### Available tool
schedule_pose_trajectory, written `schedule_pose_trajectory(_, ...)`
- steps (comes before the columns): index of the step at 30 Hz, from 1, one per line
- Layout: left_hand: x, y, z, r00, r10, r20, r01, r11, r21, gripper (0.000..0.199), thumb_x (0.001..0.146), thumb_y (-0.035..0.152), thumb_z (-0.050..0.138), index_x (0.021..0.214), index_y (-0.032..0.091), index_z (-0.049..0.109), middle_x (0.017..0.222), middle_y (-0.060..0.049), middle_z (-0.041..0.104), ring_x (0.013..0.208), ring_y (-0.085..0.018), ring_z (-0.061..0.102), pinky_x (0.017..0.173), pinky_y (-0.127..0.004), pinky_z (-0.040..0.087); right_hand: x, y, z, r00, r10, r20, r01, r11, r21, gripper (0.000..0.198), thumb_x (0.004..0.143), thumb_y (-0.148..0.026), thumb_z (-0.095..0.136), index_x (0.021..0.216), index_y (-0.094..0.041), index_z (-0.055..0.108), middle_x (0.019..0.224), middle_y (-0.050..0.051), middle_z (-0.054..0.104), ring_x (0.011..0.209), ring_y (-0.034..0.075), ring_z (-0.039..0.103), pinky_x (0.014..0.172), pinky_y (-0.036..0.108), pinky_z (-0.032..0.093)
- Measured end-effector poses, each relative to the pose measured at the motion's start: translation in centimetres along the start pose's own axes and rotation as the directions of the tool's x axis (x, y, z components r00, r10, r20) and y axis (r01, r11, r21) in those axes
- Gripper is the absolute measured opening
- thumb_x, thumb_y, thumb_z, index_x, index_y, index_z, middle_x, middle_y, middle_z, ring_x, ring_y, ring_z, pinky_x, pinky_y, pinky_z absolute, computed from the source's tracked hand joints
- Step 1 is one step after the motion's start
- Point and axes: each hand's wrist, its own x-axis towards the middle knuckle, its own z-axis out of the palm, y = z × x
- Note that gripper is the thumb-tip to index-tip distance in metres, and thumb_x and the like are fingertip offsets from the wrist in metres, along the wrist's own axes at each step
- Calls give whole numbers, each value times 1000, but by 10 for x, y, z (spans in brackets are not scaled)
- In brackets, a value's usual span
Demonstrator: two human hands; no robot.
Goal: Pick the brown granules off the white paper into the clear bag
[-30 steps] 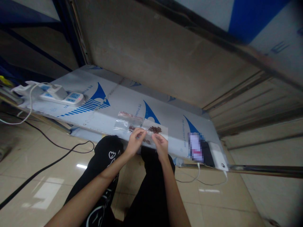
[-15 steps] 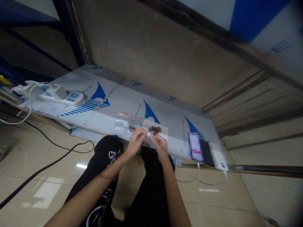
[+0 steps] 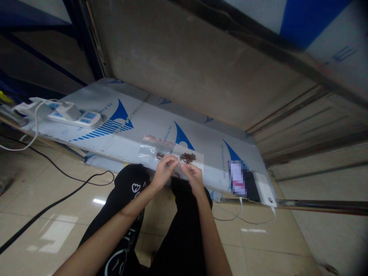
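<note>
My left hand (image 3: pixel 164 171) and my right hand (image 3: pixel 193 175) meet over the front edge of a low shelf covered in white and blue film (image 3: pixel 138 122). Their fingertips pinch a small clear plastic bag (image 3: pixel 176 167) between them. Just beyond the fingers lies a pile of small dark red-brown pieces (image 3: pixel 188 157) on a clear sheet. More clear bags (image 3: pixel 153 147) lie to the left of the pile, one with a red strip.
A white power strip (image 3: pixel 75 116) with plugs and cables sits at the shelf's left end. A phone (image 3: pixel 237 178) and a white power bank (image 3: pixel 265 189) lie at its right end. Black cables (image 3: pixel 54 199) cross the tiled floor. My legs in black trousers are below.
My right hand has shifted slightly left, closing the gap to my left hand; both keep working the small bag. Nothing else moved.
</note>
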Motion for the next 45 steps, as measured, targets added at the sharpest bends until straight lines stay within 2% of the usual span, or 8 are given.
schedule_pose_trajectory(3, 0, 1, -2, 1000, -3, -27, 3, 1000, 14, 14, 77, 30, 54, 70, 18, 59, 83, -3, 58, 85, -15, 54, 74, -27, 41, 0, 0, 0, 999, -8, 49, 8, 1000, 0, 25, 69, -37, 63, 82, -18, 70, 83, 5, 69, 82, 20, 61, 80, 34, 46)
schedule_pose_trajectory(10, 0, 4, -3, 998, 28, -60, -25, 998, 56, 12, 76, 27, 56, 70, 18, 60, 81, -3, 56, 82, -15, 53, 73, -27, 41, 1, 5, -1, 999, 19, -39, -19, 1000, 6, 22, 66, -37, 66, 74, -17, 68, 76, 4, 68, 74, 18, 61, 74, 31, 46)
schedule_pose_trajectory(16, 0, 4, -2, 999, 35, -13, -34, 997, 74, 9, 74, 27, 59, 73, 18, 62, 86, -4, 58, 87, -16, 54, 76, -28, 42, 1, 1, -4, 999, -11, -40, 10, 999, -34, 18, 69, -34, 64, 71, -16, 66, 73, 3, 66, 73, 17, 59, 74, 30, 45)
schedule_pose_trajectory(23, -1, 5, -3, 999, 12, 40, -14, 999, 38, 11, 73, 27, 59, 72, 18, 64, 93, -6, 58, 93, -17, 55, 88, -32, 40, 2, 4, -1, 998, -19, -55, 16, 999, -45, 21, 69, -34, 64, 77, -16, 67, 78, 5, 66, 76, 18, 59, 72, 30, 45)
schedule_pose_trajectory(29, 0, 7, -5, 998, -23, 61, 22, 999, 26, 10, 72, 27, 61, 71, 17, 66, 95, -7, 59, 95, -18, 54, 88, -33, 40, 0, 2, 0, 998, -54, -38, 52, 997, -62, 19, 69, -34, 63, 76, -17, 67, 77, 3, 66, 76, 17, 59, 72, 29, 45)
schedule_pose_trajectory(35, -1, 2, -5, 998, -10, 56, 9, 999, 31, 9, 71, 27, 62, 70, 18, 66, 93, -6, 57, 94, -18, 53, 89, -33, 39, 0, -1, -1, 997, -71, -32, 67, 991, -116, 18, 69, -33, 64, 74, -17, 67, 73, 3, 66, 72, 17, 59, 70, 28, 45)
schedule_pose_trajectory(41, 0, -3, -4, 997, -59, -44, 59, 998, -6, 12, 69, 29, 63, 70, 18, 67, 82, -4, 58, 82, -16, 55, 80, -30, 41, 1, -3, 1, 999, -18, -37, 18, 1000, 0, 23, 72, -37, 59, 79, -16, 68, 84, 6, 68, 84, 20, 60, 78, 31, 44)
schedule_pose_trajectory(45, 1, -1, -4, 995, -84, -45, 82, 996, -46, 12, 68, 30, 65, 68, 18, 67, 81, -4, 59, 81, -16, 56, 78, -29, 42, 1, -8, 2, 997, 9, -78, -4, 997, 72, 23, 73, -37, 58, 78, -17, 68, 81, 5, 69, 83, 18, 60, 80, 31, 42)
